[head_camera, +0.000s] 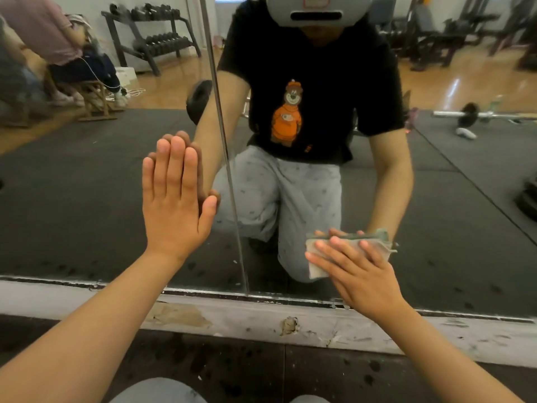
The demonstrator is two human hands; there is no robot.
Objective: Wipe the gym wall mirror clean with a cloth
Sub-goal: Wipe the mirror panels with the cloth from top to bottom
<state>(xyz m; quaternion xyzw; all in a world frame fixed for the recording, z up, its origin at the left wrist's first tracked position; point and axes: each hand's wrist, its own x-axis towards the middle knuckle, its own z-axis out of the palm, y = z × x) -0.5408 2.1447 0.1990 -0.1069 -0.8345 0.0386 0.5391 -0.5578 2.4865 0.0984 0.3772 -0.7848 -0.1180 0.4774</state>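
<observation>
Cloth (350,251) lies flat under right hand (357,271), against mirror (87,199).

Wearing a black short-sleeved T-shirt (319,82) carrying an orange-and-brown cartoon bear (287,114) on the chest. Wearing loose pale grey trousers (290,193) sprinkled with small dark marks. Wearing a grey headset (316,10) with a dark slot across the front. Leaving both forearms (87,330) bare down to the left grip (174,199) and right grip (354,269).

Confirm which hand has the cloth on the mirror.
The right hand: it presses the folded cloth flat against the mirror, low on the glass. The left hand is bare, palm flat on the mirror.
</observation>
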